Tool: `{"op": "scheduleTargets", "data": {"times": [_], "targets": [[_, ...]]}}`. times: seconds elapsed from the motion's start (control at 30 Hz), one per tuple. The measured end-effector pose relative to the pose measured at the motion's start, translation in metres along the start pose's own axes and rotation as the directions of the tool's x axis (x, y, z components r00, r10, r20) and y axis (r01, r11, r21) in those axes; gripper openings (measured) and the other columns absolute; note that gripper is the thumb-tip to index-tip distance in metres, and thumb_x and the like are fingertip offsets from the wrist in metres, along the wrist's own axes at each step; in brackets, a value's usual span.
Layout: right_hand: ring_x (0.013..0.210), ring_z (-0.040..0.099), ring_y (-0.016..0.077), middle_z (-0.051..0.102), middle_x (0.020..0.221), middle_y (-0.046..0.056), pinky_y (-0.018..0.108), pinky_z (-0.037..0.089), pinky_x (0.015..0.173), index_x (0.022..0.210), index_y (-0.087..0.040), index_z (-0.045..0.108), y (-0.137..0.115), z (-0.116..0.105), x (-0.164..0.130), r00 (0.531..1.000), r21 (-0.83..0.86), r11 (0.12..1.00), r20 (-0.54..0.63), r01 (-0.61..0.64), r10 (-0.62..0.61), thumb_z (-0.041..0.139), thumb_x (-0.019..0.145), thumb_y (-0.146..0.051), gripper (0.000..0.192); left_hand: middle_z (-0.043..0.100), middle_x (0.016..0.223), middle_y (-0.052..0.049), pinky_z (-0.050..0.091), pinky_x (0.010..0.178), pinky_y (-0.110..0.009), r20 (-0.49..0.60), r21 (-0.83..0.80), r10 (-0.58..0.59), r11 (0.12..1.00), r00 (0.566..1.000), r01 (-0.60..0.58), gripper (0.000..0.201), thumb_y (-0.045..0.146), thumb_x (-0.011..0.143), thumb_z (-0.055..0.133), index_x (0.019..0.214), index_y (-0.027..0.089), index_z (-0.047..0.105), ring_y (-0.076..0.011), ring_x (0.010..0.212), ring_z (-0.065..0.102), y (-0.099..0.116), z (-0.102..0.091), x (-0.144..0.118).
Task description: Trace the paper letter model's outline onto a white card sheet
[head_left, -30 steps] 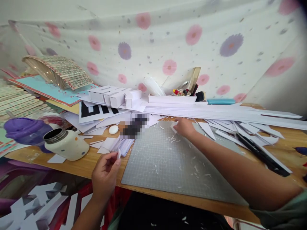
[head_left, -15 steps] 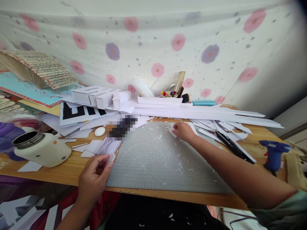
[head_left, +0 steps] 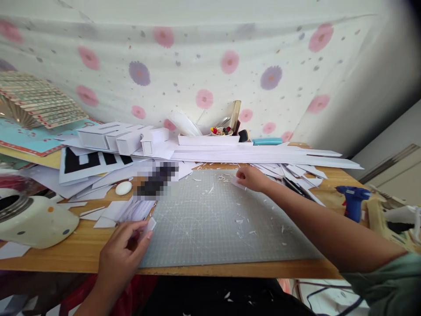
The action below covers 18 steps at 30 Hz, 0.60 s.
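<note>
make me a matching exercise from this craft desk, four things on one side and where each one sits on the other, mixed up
Things:
1. glue gun
2. white egg-shaped object
3. spotted jar
4. small paper piece

Places:
A. far left of the desk, lying on its side
B. right end of the desk, beside the paper strips
C. pinched in the left hand at the cutting mat's near-left corner
D. on the wood just left of the mat, near the black-and-white sheets

Pairs: 1-B, 2-D, 3-A, 4-C

Matt grey gridded cutting mat [head_left: 226, 224] on a smooth wooden table [head_left: 79, 245]; white paper strips [head_left: 263, 154] behind the mat, glossy cream ceramic jar [head_left: 36, 221] with metal neck left of it, blue plastic glue gun [head_left: 353, 202] right.
</note>
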State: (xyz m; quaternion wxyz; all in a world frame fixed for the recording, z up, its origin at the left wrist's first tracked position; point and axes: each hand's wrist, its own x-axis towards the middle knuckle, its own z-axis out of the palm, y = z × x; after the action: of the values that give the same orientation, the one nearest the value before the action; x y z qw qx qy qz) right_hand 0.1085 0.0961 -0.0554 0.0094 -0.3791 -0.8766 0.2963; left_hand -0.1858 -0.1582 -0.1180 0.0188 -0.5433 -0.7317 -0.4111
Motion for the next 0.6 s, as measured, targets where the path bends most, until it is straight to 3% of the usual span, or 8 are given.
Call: {"op": "scheduleTargets", "data": {"times": [0.1, 0.17, 0.23, 0.27, 0.33, 0.43, 0.53, 0.6], "targets": [[0.071, 0.058, 0.0128, 0.066, 0.082, 0.003, 0.023, 0.041, 0.064, 0.094, -0.015, 0.064, -0.002, -0.002, -0.029, 0.977, 0.046, 0.997, 0.200, 0.069, -0.077, 0.059, 0.081, -0.022, 0.016, 0.060, 0.087, 0.002, 0.043, 0.075, -0.030, -0.006, 0.022, -0.014, 1.000, 1.000, 0.014, 0.028, 0.054, 0.083, 0.053, 0.093, 0.028, 0.061, -0.0162, 0.077, 0.056, -0.002, -0.001, -0.002], [0.064, 0.058, 0.0109, 0.066, 0.072, -0.002, 0.020, 0.041, 0.060, 0.086, -0.016, 0.068, -0.010, 0.011, -0.052, 0.903, 0.081, 0.988, 0.401, 0.135, -0.156, 0.072, 0.070, -0.023, 0.017, 0.061, 0.090, 0.002, 0.044, 0.076, -0.030, 0.000, 0.025, -0.028, 0.999, 1.000, 0.028, 0.029, 0.055, 0.083, 0.053, 0.094, 0.029, 0.061, -0.0164, 0.078, 0.057, -0.008, -0.001, -0.001], [0.060, 0.056, 0.0093, 0.064, 0.067, -0.005, 0.019, 0.039, 0.057, 0.080, -0.017, 0.069, -0.014, 0.023, -0.062, 0.854, 0.075, 0.981, 0.484, 0.177, -0.191, 0.074, 0.065, -0.016, 0.016, 0.062, 0.091, 0.002, 0.046, 0.072, -0.029, 0.013, 0.028, -0.003, 1.000, 1.000, 0.003, 0.028, 0.054, 0.082, 0.055, 0.095, 0.030, 0.061, -0.0161, 0.077, 0.059, -0.015, -0.001, 0.000], [0.059, 0.055, 0.0089, 0.063, 0.066, -0.005, 0.019, 0.038, 0.056, 0.079, -0.017, 0.069, -0.013, 0.026, -0.060, 0.854, 0.057, 0.981, 0.484, 0.187, -0.191, 0.074, 0.065, -0.014, 0.015, 0.063, 0.090, 0.002, 0.048, 0.069, -0.028, 0.019, 0.036, 0.028, 0.999, 0.999, -0.029, 0.027, 0.053, 0.082, 0.056, 0.095, 0.030, 0.062, -0.0159, 0.076, 0.060, -0.018, -0.001, 0.001], [0.061, 0.054, 0.0094, 0.062, 0.068, -0.005, 0.020, 0.038, 0.058, 0.079, -0.018, 0.069, -0.006, 0.023, -0.042, 0.898, -0.006, 0.983, 0.407, 0.184, -0.166, 0.072, 0.067, -0.012, 0.014, 0.065, 0.088, 0.002, 0.050, 0.064, -0.025, 0.017, 0.062, 0.117, 0.991, 0.993, -0.118, 0.026, 0.052, 0.080, 0.059, 0.093, 0.030, 0.063, -0.0155, 0.073, 0.062, -0.023, -0.001, 0.004], [0.074, 0.056, 0.0131, 0.063, 0.081, 0.000, 0.026, 0.043, 0.069, 0.086, -0.016, 0.065, 0.003, 0.004, 0.002, 0.985, -0.121, 0.987, 0.148, 0.107, -0.088, 0.065, 0.079, -0.018, 0.008, 0.067, 0.085, 0.002, 0.051, 0.060, -0.022, -0.045, 0.088, 0.203, 0.976, 0.978, -0.199, 0.027, 0.053, 0.080, 0.059, 0.090, 0.028, 0.064, -0.0151, 0.072, 0.065, -0.024, -0.001, 0.005], [0.086, 0.058, 0.0163, 0.062, 0.097, 0.005, 0.036, 0.048, 0.078, 0.098, -0.014, 0.061, -0.008, -0.003, 0.038, 0.997, -0.162, 0.986, -0.056, 0.039, -0.049, 0.053, 0.091, -0.030, 0.019, 0.067, 0.084, 0.002, 0.052, 0.061, -0.020, -0.086, 0.089, 0.195, 0.978, 0.977, -0.188, 0.028, 0.053, 0.082, 0.058, 0.089, 0.027, 0.064, -0.0142, 0.071, 0.065, -0.019, -0.001, 0.003], [0.087, 0.060, 0.0162, 0.062, 0.098, 0.004, 0.036, 0.050, 0.078, 0.101, -0.014, 0.060, -0.029, 0.010, 0.050, 0.995, -0.147, 0.986, -0.051, 0.083, -0.091, 0.054, 0.092, -0.033, 0.022, 0.067, 0.084, 0.002, 0.052, 0.060, -0.019, -0.070, 0.097, 0.201, 0.976, 0.977, -0.194, 0.025, 0.050, 0.081, 0.060, 0.091, 0.027, 0.064, -0.0137, 0.070, 0.064, -0.017, -0.001, 0.002]]}}
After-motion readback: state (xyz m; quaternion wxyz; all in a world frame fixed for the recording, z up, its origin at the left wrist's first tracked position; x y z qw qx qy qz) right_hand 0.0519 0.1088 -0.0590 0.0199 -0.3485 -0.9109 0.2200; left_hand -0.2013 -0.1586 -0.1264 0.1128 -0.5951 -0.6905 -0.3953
